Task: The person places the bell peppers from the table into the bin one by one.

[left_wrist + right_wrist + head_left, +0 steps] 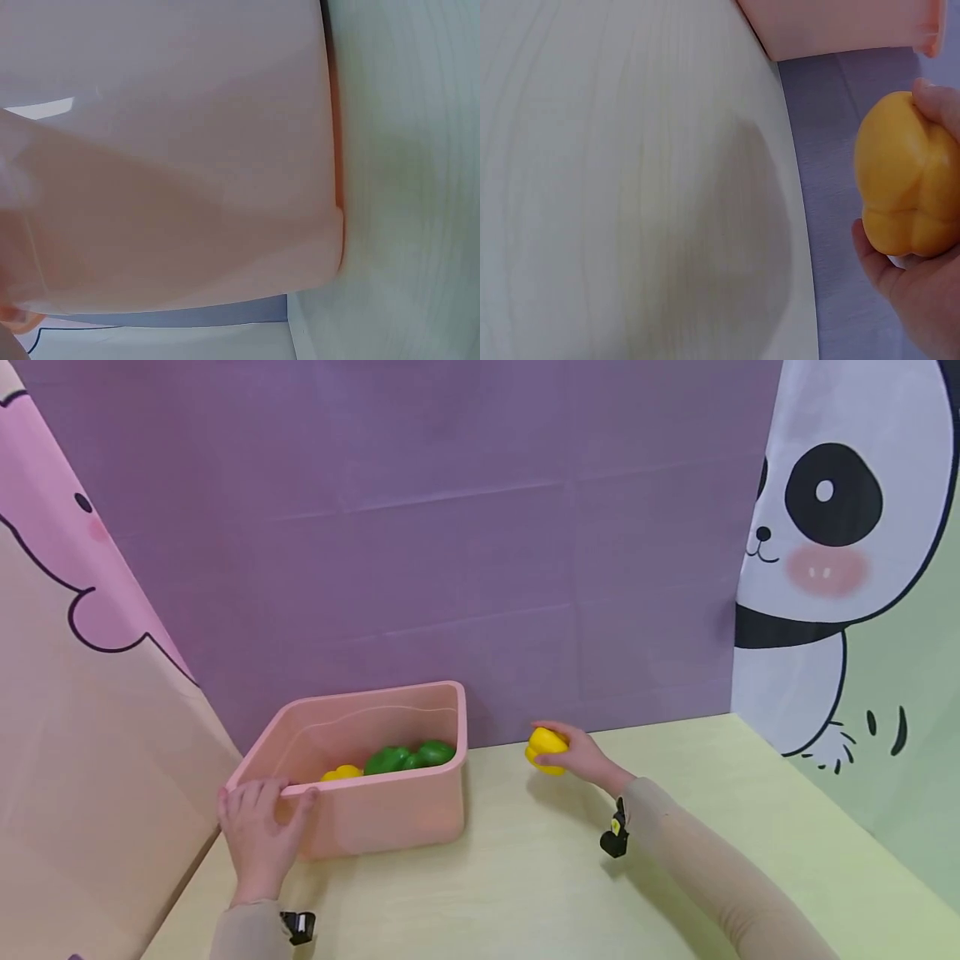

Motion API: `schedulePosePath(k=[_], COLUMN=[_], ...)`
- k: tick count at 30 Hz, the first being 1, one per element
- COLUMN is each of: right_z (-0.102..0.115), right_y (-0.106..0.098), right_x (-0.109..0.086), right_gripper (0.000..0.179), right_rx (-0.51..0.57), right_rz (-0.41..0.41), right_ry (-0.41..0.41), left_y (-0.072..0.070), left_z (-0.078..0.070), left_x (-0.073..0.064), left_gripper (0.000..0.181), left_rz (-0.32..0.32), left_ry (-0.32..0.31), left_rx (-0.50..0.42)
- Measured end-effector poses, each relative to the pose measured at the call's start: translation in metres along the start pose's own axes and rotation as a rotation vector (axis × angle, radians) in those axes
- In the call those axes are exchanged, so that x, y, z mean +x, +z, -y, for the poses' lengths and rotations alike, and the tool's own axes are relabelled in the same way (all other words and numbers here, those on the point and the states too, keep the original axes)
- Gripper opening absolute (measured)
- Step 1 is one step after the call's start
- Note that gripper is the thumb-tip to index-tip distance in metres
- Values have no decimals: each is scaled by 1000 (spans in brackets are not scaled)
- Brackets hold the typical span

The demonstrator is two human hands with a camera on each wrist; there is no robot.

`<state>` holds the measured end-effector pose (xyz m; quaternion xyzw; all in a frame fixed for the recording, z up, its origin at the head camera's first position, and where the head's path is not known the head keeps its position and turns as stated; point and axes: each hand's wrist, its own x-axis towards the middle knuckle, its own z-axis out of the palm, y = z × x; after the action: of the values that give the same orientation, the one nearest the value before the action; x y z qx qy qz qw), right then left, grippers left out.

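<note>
A pink plastic bin (pixel 382 814) stands on the table against the purple backdrop. Inside it lie green bell peppers (pixel 387 760) and a yellow bell pepper (pixel 342 772), partly hidden by the front wall. My left hand (pixel 258 831) grips the bin's near left corner, its fingers over the rim. To the right of the bin, my right hand (pixel 573 756) holds another yellow bell pepper (pixel 545 750) above the table between thumb and fingers. In the right wrist view this pepper (pixel 900 172) shows its lobed surface. The left wrist view is mostly filled by the bin's wall (pixel 187 187).
The pale wooden table (pixel 465 902) spreads in front of and right of the bin. A purple cloth backdrop (pixel 465 543) rises behind it. Printed side panels stand left and right, the right one with a panda (pixel 795 685). Each wrist wears a small black camera (pixel 615 839).
</note>
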<state>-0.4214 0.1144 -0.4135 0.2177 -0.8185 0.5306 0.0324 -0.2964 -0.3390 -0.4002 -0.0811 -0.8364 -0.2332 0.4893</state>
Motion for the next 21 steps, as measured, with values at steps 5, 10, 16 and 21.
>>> schedulePosePath(k=[5, 10, 16, 21], right_z=[-5, -11, -12, -10], right_y=[1, 4, 7, 9], right_x=[2, -1, -6, -8], right_gripper=[60, 62, 63, 61], right_rx=[-6, 12, 28, 24], right_rz=[-7, -1, 4, 10], right_ry=[-1, 21, 37, 27], left_y=[-3, -3, -1, -1], left_z=[0, 0, 2, 3], left_x=[0, -1, -2, -2], left_gripper=[50, 51, 48, 48], left_rz=[-2, 4, 5, -15], left_ry=[-3, -6, 10, 26], left_rx=[0, 4, -6, -10])
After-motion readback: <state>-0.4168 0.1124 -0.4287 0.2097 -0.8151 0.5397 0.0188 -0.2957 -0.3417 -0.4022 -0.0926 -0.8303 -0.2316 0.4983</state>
